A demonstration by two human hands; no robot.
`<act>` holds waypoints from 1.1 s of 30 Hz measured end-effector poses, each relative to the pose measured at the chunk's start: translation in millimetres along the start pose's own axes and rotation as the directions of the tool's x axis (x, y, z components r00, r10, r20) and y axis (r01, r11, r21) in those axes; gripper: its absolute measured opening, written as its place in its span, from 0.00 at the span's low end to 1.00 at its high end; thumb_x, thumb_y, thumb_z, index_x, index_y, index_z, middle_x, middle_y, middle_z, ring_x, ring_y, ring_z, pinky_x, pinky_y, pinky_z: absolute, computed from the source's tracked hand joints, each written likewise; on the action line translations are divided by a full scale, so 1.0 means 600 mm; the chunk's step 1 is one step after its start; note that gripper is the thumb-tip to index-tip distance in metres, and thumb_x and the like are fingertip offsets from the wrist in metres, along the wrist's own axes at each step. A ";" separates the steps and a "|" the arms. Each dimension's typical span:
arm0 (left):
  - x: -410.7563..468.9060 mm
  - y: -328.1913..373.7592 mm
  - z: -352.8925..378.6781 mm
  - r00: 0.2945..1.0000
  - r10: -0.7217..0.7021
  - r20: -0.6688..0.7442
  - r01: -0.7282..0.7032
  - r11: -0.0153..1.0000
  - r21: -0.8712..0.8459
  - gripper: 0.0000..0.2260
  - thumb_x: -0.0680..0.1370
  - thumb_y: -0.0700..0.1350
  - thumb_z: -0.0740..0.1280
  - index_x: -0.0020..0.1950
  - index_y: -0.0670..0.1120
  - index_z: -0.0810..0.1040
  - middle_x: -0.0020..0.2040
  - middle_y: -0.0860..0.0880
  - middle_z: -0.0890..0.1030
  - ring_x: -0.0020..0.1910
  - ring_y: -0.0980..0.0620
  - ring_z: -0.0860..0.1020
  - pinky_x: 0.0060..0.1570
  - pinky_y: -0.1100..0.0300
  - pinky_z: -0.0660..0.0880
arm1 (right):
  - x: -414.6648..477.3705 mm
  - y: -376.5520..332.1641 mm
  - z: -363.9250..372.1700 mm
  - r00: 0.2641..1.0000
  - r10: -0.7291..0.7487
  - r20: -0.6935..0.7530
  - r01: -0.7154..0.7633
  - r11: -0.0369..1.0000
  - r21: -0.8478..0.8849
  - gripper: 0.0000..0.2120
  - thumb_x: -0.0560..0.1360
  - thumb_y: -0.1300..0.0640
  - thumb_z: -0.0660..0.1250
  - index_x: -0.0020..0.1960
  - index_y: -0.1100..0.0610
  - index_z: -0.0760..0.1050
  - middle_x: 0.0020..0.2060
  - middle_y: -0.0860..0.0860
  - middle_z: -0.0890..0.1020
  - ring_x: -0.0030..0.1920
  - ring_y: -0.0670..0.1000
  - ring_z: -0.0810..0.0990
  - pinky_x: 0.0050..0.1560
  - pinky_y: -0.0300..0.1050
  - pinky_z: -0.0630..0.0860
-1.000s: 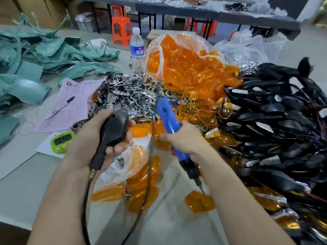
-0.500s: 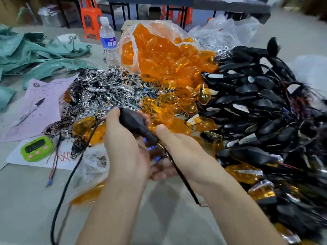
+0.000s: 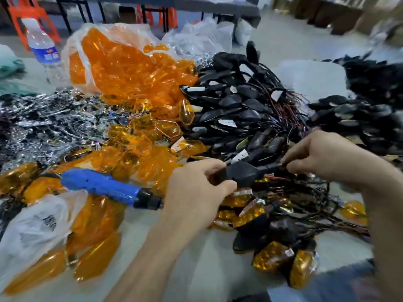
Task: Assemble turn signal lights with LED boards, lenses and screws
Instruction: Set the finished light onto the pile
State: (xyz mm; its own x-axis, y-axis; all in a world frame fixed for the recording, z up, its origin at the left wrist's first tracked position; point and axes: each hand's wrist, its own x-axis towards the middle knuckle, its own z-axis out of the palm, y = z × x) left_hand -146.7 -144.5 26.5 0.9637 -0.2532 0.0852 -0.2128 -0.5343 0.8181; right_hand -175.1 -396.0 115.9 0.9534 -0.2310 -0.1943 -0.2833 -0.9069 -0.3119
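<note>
My left hand grips the body of a black turn signal housing just above the table. My right hand pinches that housing's stalk end where its thin wires come out. A blue electric screwdriver lies on the table left of my left hand, tip towards it. Loose orange lenses are heaped behind the screwdriver. A big pile of black housings with wires fills the middle and right. Finished lights with orange lenses lie near the front right.
A clear bag of orange lenses stands at the back. A water bottle stands at the back left. Silver reflector parts cover the left. A white plastic bag lies at the front left. Bare table shows between my arms.
The view swung to the right. The blue screwdriver left my right hand and now lies on the table. Both hands moved right and took hold of a black housing.
</note>
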 end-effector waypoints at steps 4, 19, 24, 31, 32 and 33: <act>-0.016 0.003 0.018 0.991 0.129 0.042 -0.136 0.953 0.269 0.22 0.70 0.61 0.78 0.63 0.64 0.80 0.57 0.65 0.81 0.55 0.66 0.71 0.49 0.64 0.66 | 0.023 0.022 0.040 0.999 -0.003 0.046 0.004 1.000 -0.025 0.24 0.68 0.67 0.72 0.34 0.34 0.83 0.32 0.32 0.83 0.38 0.31 0.80 0.34 0.23 0.69; -0.016 -0.056 0.020 0.994 0.111 -0.015 -0.108 0.985 0.136 0.10 0.76 0.48 0.75 0.55 0.61 0.86 0.49 0.70 0.77 0.56 0.70 0.72 0.50 0.75 0.64 | 0.205 -0.079 0.126 0.963 -0.159 0.217 0.226 0.916 -0.332 0.19 0.72 0.70 0.67 0.52 0.48 0.84 0.51 0.51 0.84 0.53 0.57 0.82 0.55 0.55 0.83; 0.011 -0.091 -0.013 0.992 -0.075 -0.099 0.082 0.995 0.062 0.05 0.77 0.50 0.73 0.48 0.61 0.86 0.51 0.66 0.81 0.47 0.70 0.77 0.41 0.75 0.68 | 0.200 -0.109 0.123 0.950 -0.259 0.177 0.289 0.941 -0.176 0.14 0.75 0.69 0.66 0.48 0.53 0.86 0.39 0.43 0.83 0.40 0.45 0.82 0.39 0.34 0.80; 0.072 -0.148 -0.094 0.964 -0.147 -0.222 0.208 0.936 0.285 0.04 0.79 0.49 0.72 0.51 0.55 0.87 0.65 0.55 0.81 0.67 0.51 0.76 0.69 0.46 0.73 | 0.222 -0.255 0.195 0.840 -0.434 0.326 0.520 0.816 -0.254 0.13 0.79 0.62 0.67 0.63 0.56 0.82 0.56 0.52 0.83 0.55 0.54 0.82 0.59 0.49 0.82; 0.082 -0.155 -0.106 0.962 -0.149 -0.228 0.216 0.927 0.306 0.05 0.79 0.49 0.72 0.53 0.55 0.87 0.65 0.55 0.82 0.65 0.51 0.77 0.67 0.47 0.74 | 0.230 -0.273 0.204 0.833 -0.453 0.316 0.538 0.796 -0.278 0.13 0.80 0.61 0.67 0.64 0.57 0.81 0.57 0.54 0.82 0.56 0.55 0.82 0.59 0.50 0.82; 0.089 -0.159 -0.116 0.961 -0.150 -0.233 0.219 0.925 0.309 0.06 0.79 0.49 0.72 0.54 0.55 0.87 0.62 0.55 0.83 0.60 0.53 0.80 0.60 0.52 0.77 | 0.237 -0.289 0.211 0.828 -0.475 0.297 0.552 0.781 -0.292 0.13 0.80 0.60 0.67 0.64 0.58 0.81 0.58 0.54 0.82 0.55 0.55 0.82 0.58 0.49 0.82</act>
State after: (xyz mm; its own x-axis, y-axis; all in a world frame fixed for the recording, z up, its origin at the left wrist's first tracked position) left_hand -63.9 -51.1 -7.7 0.9954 0.0246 0.0922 -0.0358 -0.7992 0.6000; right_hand -3.5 -227.1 24.2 0.8935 0.3442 -0.2886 0.3358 -0.9386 -0.0797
